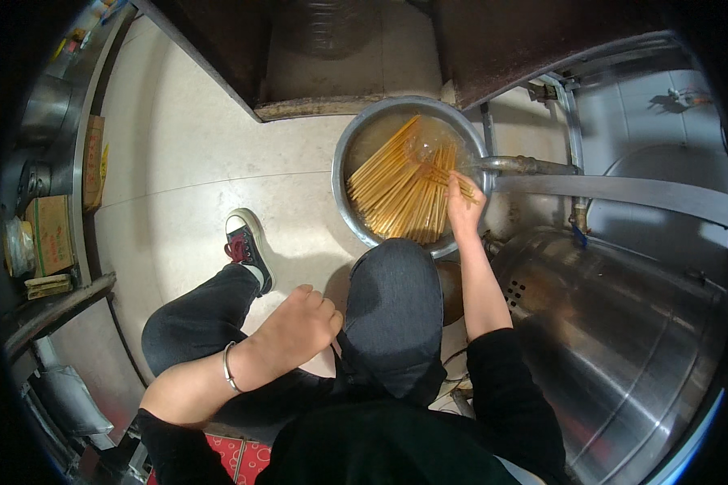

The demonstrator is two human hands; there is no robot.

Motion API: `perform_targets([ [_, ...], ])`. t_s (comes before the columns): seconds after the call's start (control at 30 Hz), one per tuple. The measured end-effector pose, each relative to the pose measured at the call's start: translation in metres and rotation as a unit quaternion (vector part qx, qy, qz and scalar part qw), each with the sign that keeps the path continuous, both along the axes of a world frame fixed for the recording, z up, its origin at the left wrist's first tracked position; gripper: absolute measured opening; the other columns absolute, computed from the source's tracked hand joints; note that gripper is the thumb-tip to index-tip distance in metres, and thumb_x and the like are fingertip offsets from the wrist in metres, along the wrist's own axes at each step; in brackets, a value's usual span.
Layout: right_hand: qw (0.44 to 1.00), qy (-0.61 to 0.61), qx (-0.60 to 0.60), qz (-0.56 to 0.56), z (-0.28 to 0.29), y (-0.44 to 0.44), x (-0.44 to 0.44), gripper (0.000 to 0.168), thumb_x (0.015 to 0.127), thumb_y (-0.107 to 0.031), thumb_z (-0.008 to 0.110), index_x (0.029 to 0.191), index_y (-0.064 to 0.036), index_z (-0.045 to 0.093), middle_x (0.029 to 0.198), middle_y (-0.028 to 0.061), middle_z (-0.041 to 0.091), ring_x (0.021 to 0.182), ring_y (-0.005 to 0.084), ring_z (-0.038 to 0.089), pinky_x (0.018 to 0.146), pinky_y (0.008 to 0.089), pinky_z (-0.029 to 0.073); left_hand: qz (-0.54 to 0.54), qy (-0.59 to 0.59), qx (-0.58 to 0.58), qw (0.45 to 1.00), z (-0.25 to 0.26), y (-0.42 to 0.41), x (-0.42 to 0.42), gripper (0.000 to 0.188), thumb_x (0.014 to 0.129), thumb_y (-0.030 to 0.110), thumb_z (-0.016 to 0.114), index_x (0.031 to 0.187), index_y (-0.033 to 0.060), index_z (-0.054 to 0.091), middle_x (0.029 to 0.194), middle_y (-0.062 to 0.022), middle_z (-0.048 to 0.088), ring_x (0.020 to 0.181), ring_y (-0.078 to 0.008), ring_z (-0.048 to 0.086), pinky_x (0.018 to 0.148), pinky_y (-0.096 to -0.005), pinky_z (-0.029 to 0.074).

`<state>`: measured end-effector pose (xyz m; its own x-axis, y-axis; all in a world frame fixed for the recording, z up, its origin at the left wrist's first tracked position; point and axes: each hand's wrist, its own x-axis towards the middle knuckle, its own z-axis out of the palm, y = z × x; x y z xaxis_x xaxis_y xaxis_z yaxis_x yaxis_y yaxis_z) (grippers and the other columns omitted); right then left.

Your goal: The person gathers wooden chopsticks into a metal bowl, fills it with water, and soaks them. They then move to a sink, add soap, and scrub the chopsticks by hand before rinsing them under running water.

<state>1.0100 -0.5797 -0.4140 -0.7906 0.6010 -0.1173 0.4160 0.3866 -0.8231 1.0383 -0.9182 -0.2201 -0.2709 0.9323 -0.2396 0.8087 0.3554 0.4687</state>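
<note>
A round metal basin stands on the floor before me, holding cloudy water. Many thin yellow-brown sticks, apparently chopsticks, lie fanned out in it. At the basin's right rim, my right hand grips a small bunch of these sticks, their far ends over the others. A metal tap pipe reaches over that rim, and clear water ripples near its end. My left hand, with a silver bangle on the wrist, hovers over my lap with curled fingers. Its palm is hidden.
A large stainless steel drum-shaped vessel stands close on my right. Behind the basin is a dark cabinet with an open recess. A shelf on the left holds cardboard boxes. My sneaker rests on the tiled floor.
</note>
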Motion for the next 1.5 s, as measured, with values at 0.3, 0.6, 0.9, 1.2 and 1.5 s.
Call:
perform_targets([
  [0.3,0.994,-0.003,-0.11,0.012,-0.016,-0.009,-0.007,0.021,0.088,-0.011,0.06,0.101,0.004,0.066,0.084,0.0087,0.068,0.066,0.0124,0.062,0.061,0.0249,0.051,0.031,-0.015,0.025,0.999,0.003,-0.005,0.005,0.023,0.073,0.007,0.053,0.092,0.0001,0.063,0.076,-0.0097,0.056,0.079,-0.0248,0.056,0.084,-0.0362,0.044],
  [0.6,0.991,0.028,-0.121,0.039,-0.053,-0.006,-0.006,0.018,0.086,-0.009,0.061,0.099,0.001,0.067,0.087,0.0092,0.069,0.074,0.0145,0.064,0.068,0.0262,0.051,0.036,-0.035,0.028,0.998,0.0,-0.002,0.005,0.02,0.074,0.009,0.053,0.09,0.0012,0.062,0.078,-0.0092,0.057,0.08,-0.0247,0.057,0.084,-0.0362,0.044],
  [0.9,0.994,-0.005,-0.074,-0.075,-0.022,0.005,0.063,0.024,0.089,-0.01,0.057,0.112,-0.003,0.063,0.086,0.0068,0.067,0.066,0.0109,0.059,0.063,0.0237,0.05,0.012,-0.03,-0.01,0.999,-0.001,-0.001,0.007,0.019,0.074,0.008,0.054,0.089,0.0023,0.062,0.078,-0.0093,0.057,0.081,-0.0241,0.057,0.085,-0.0355,0.044],
  [1.2,0.993,0.026,-0.028,-0.109,-0.001,0.0,0.076,0.02,0.09,-0.013,0.056,0.106,-0.002,0.064,0.095,0.0072,0.066,0.083,0.0144,0.062,0.072,0.0273,0.051,0.0,0.06,-0.004,0.998,0.004,0.007,0.003,0.017,0.074,0.008,0.055,0.088,0.0039,0.063,0.076,-0.0066,0.057,0.08,-0.0218,0.057,0.084,-0.0334,0.044],
  [1.5,0.991,0.078,-0.054,-0.097,0.009,0.003,0.067,0.021,0.093,-0.015,0.054,0.109,-0.007,0.063,0.089,0.0067,0.066,0.069,0.0109,0.06,0.064,0.0235,0.052,0.0,0.059,-0.01,0.998,0.001,0.01,0.0,0.015,0.072,0.007,0.056,0.085,0.006,0.063,0.076,-0.0072,0.057,0.08,-0.0217,0.058,0.084,-0.0331,0.045],
])
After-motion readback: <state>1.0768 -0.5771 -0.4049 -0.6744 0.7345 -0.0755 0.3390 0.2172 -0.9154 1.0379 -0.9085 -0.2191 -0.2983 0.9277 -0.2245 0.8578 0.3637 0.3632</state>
